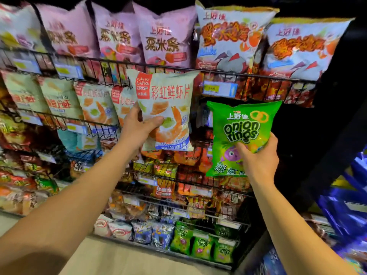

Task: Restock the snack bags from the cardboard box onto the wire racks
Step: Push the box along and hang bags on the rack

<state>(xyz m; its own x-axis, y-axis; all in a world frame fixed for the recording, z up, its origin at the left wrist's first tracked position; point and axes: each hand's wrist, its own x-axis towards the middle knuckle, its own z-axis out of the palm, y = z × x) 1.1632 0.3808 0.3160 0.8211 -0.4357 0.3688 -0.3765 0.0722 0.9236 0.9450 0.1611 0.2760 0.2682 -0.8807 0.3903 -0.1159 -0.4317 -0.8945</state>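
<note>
Your left hand (pixel 142 127) grips the prawn cracker bag (pixel 165 111) low on its left edge, thumb across the front, fingers curled behind. The bag hangs upright, long axis vertical, its top edge level with the front rail of the upper wire rack (pixel 178 69). The matching prawn cracker bags (pixel 97 104) stand in the second-tier basket just left of it, so the home slot lies leftward and slightly down from your grip; judged from here, that is a short sideways carry with the left hand, which is the nearer one

Your right hand (pixel 258 155) pinches the onion rings bag (pixel 241 135) at its lower right corner, thumb on the front. That bag also stands upright, held in front of a dark gap in the rack below the yellow price tag (pixel 211 88). More onion rings bags (pixel 200 243) sit in the bottom basket, well below and a little left of your right hand, so that one likely wants a long drop

In the way: the basket's front wire rail (pixel 99 126) under the prawn row; the bag bottom must probably clear it before tucking in. Pink corn stick bags (pixel 160 36) fill the top tier above. Blue packaging (pixel 345 205) blurs at the right edge. The cardboard box is not in view
</note>
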